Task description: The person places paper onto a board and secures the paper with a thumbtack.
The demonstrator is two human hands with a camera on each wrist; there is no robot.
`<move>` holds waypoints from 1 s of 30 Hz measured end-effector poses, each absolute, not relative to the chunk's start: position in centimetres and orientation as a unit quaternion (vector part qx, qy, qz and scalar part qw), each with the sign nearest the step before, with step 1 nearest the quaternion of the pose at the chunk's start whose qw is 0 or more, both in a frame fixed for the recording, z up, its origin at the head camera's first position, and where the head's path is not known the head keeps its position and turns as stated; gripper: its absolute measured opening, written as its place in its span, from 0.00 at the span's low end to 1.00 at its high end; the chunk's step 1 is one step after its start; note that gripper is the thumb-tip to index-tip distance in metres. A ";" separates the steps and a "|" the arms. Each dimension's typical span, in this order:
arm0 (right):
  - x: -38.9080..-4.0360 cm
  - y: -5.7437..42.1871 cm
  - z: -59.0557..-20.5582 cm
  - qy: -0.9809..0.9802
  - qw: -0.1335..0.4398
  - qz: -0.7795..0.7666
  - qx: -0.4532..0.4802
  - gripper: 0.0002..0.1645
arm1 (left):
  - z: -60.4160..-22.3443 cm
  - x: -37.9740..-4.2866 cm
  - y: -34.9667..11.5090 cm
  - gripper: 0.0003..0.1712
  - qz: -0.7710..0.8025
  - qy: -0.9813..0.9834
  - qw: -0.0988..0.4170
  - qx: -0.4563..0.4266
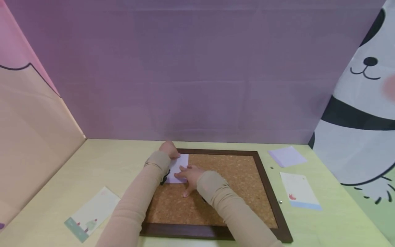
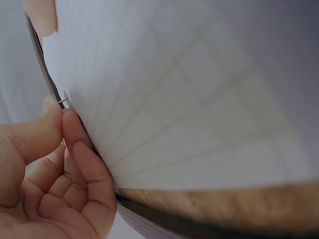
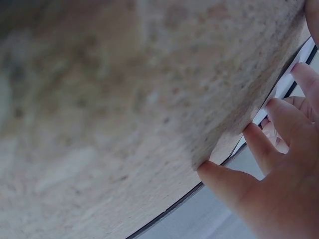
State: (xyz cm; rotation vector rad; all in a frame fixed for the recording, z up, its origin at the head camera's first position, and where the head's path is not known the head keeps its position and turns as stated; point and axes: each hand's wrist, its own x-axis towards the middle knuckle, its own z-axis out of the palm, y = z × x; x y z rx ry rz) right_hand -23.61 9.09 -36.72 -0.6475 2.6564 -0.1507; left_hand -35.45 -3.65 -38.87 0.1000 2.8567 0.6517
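Observation:
A light purple sheet of paper lies at the upper left of a dark-framed cork board. At the sheet's top left corner is my left hand. In the left wrist view, its thumb and forefinger pinch a small thumbtack, whose thin metal point faces the paper; its head is hidden by the fingertips. My right hand, fingers spread, presses the sheet's right side down on the cork. The right wrist view shows its fingertips along the cork and paper.
To the board's right lie a purple pad of paper, a white card with a blue edge and small metal tacks. Another card with a green edge rests on the table at left. A purple cloth wall stands behind.

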 end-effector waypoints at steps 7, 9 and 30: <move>-23.4 9.0 -36.7 0.948 0.206 -0.050 -0.237 0.46 | -39.2 -35.7 -3.7 0.25 0.225 0.968 0.110 0.024; -23.4 9.0 -36.7 0.949 0.205 -0.055 -0.235 0.46 | -39.2 -35.7 -3.7 0.27 0.223 0.969 0.108 0.024; -23.4 9.1 -36.6 0.951 0.197 -0.050 -0.231 0.46 | -37.8 -35.0 -3.5 0.21 0.231 0.964 0.127 0.032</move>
